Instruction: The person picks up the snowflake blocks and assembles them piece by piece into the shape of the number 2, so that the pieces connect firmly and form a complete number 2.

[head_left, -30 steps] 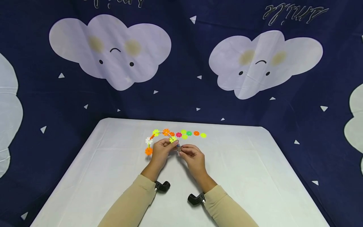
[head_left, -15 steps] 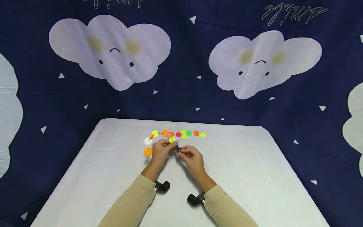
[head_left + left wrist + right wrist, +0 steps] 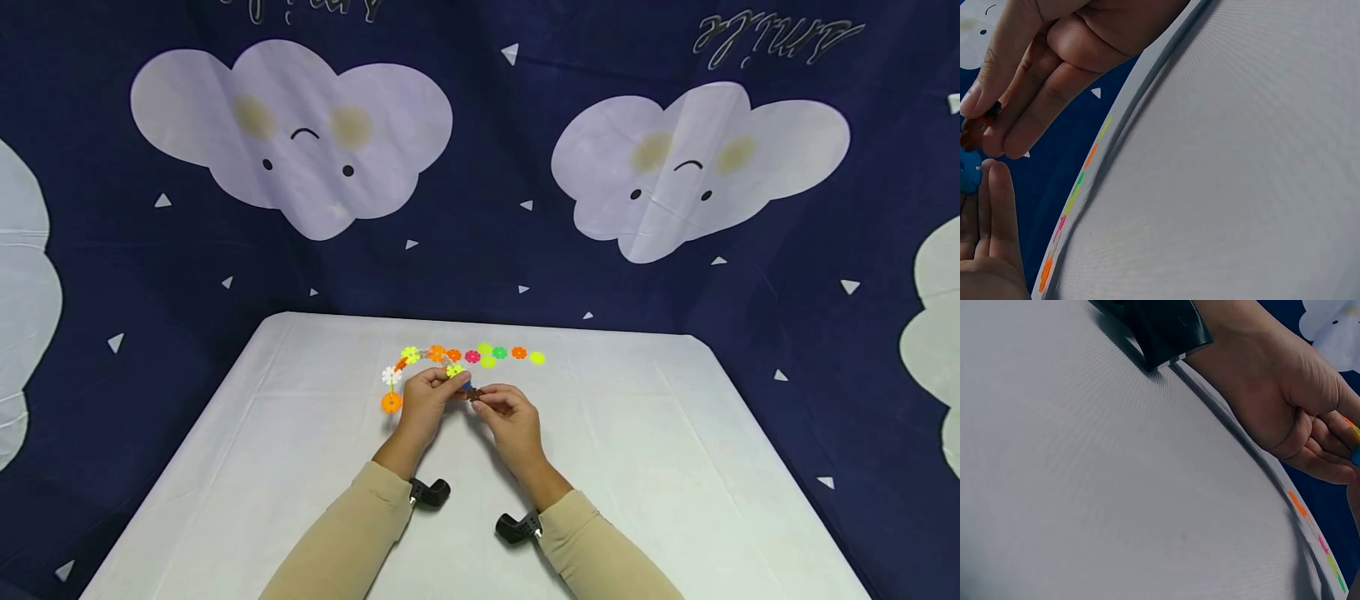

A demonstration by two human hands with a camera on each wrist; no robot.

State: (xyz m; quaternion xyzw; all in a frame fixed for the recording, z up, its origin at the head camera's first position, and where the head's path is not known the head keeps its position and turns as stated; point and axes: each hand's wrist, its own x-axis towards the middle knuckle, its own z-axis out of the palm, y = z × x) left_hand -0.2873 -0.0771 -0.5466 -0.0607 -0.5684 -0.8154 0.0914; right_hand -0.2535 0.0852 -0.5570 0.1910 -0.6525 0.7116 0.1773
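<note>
A chain of flower-shaped interlocking discs curves away to the left of my left hand (image 3: 425, 406). It includes an orange disc (image 3: 392, 402), a white disc (image 3: 392, 375) and a yellow disc (image 3: 410, 355). My left thumb and fingers pinch the chain at its near end, by a blue disc (image 3: 969, 172) and a yellow-green disc (image 3: 454, 370). Between thumb and fingertips, my right hand (image 3: 519, 422) pinches a brown disc (image 3: 974, 132). The brown disc touches or overlaps the blue disc's edge; how deeply they join cannot be told. Fingers partly cover both discs.
Loose discs lie in a row beyond my hands on the white table (image 3: 637, 467): a pink disc (image 3: 472, 357), a green disc (image 3: 500, 352), an orange loose disc (image 3: 519, 353) and several yellow-green ones. A dark blue cloud-print cloth (image 3: 495, 167) stands behind the table.
The brown disc has turned between my right fingers, from a pale glint to plain brown. The chain's far end has dipped slightly down and left. Both hands stay almost in place.
</note>
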